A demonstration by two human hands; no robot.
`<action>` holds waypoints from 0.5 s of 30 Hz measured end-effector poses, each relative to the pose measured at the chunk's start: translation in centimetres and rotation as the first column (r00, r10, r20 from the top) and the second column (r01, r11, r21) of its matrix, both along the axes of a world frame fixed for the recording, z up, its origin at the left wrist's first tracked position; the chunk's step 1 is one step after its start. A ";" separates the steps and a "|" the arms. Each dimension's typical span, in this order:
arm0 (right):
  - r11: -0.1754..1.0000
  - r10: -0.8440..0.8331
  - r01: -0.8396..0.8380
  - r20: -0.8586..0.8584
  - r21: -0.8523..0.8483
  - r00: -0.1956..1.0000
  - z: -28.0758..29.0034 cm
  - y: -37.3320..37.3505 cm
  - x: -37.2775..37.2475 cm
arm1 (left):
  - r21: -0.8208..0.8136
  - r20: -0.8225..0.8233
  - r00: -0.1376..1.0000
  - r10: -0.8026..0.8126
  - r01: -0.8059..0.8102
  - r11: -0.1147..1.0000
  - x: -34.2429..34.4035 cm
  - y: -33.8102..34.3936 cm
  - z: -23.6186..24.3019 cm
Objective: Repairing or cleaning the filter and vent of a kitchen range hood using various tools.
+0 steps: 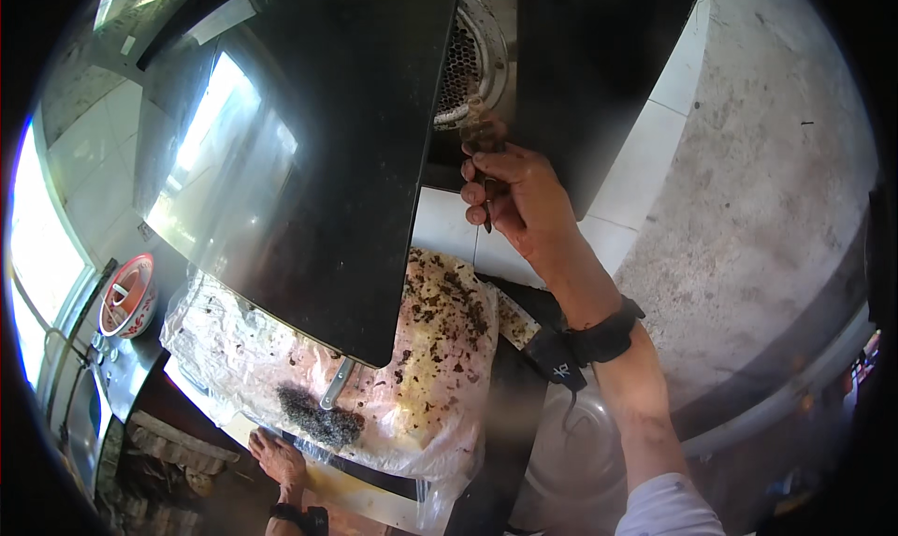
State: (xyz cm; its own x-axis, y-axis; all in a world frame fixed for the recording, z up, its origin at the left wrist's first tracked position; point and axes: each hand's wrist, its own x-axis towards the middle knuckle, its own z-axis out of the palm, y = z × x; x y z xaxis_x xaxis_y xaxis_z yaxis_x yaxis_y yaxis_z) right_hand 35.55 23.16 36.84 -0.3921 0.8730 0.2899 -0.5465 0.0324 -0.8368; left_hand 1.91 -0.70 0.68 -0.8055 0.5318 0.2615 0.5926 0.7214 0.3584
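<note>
My right hand (514, 185) is raised between two dark glossy panels, closed around a slim, grimy brown tool (482, 138). Its kind is hard to make out under the dirt. The tool's tip is at the rim of a round metal mesh grille (460, 73). Lower down, my left hand (279, 456) rests with fingers spread on the pale edge of the counter (327, 470), holding nothing. Near it on a plastic sheet (449, 349) lie a dark wire scouring pad (323, 419) and a grey handle (337, 383), whose other end the left panel hides.
The large left panel (346, 143) hangs over the sheet, which is strewn with dark crumbs of dirt. The right panel (589, 78) stands beside white tiles (636, 162) and a stained wall (767, 181). A red-and-white bowl (129, 302) sits at far left. Black bands circle both wrists.
</note>
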 end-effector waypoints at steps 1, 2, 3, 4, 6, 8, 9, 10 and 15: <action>0.998 -0.056 0.053 0.085 0.046 0.995 -0.1 0.0 -0.1 | -0.012 0.014 1.000 0.006 -0.006 1.000 0.1 0.0 0.3; 0.992 -0.104 0.092 0.150 0.086 0.983 -0.1 0.0 0.0 | -0.023 0.028 1.000 0.012 -0.011 1.000 0.2 0.0 0.7; 0.984 -0.150 0.125 0.214 0.128 0.965 -0.2 0.0 0.1 | -0.033 0.044 0.999 0.022 -0.020 0.999 0.3 -0.1 1.0; 0.973 -0.198 0.154 0.273 0.173 0.941 -0.2 -0.1 0.1 | -0.022 0.032 0.999 0.022 -0.021 1.000 0.2 -0.2 0.6; 0.979 -0.169 0.141 0.208 0.145 0.963 -0.1 -0.4 -0.5 | -0.004 0.009 1.000 0.019 -0.019 1.000 -0.1 -0.2 0.0; 0.987 -0.142 0.129 0.137 0.101 0.980 -0.3 -0.5 -0.9 | -0.026 0.034 0.999 0.031 -0.030 0.999 0.0 -0.2 0.3; 0.990 -0.127 0.120 0.100 0.073 0.987 -0.3 -0.6 -1.1 | -0.037 0.049 0.998 0.038 -0.037 0.999 0.1 -0.2 0.5; 0.993 -0.113 0.110 0.063 0.046 0.992 -0.3 -0.7 -1.2 | -0.028 0.045 0.998 0.033 -0.032 0.999 0.1 -0.2 0.4; 0.977 -0.201 0.177 0.237 0.120 0.950 0.0 -0.7 -0.8 | -0.016 0.038 0.999 0.020 -0.019 1.000 0.2 -0.1 0.1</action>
State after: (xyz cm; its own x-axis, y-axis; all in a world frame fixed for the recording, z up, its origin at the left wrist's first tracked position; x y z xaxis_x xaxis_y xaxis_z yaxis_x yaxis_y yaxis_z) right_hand 34.78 22.43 36.85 -0.2924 0.9108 0.2916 -0.2996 0.2023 -0.9324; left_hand 2.13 -0.79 0.78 -0.8249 0.5198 0.2219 0.5645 0.7383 0.3690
